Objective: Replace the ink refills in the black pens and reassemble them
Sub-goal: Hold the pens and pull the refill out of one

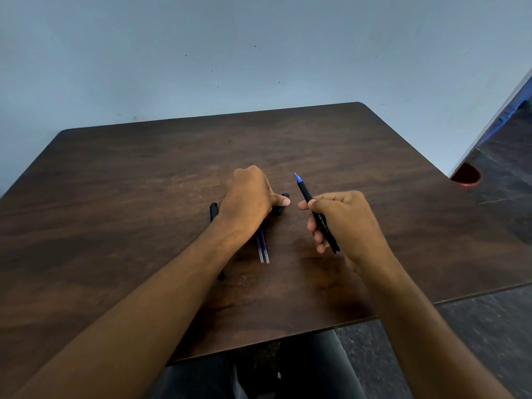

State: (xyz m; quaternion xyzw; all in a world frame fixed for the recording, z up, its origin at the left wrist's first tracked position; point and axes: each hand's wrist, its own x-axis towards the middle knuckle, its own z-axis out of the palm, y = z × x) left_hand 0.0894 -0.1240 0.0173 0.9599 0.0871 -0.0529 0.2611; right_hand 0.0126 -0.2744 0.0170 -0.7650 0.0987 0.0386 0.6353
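My right hand (342,223) is closed around a black pen (308,197) with a blue tip, uncapped and pointing up and away from me. My left hand (250,197) rests curled on the table over a small dark piece (283,197) by its thumb; whether it grips it is unclear. Two thin refills (263,249) with blue ink and clear ends lie side by side just below the left wrist. Another black pen (213,210) lies left of that wrist, mostly hidden under the forearm.
A dark wooden table (144,197) with rounded corners stands against a pale blue wall. Off its right side, on a dark tiled floor, sits a red round object (465,175). My dark-trousered legs (288,370) show under the near edge.
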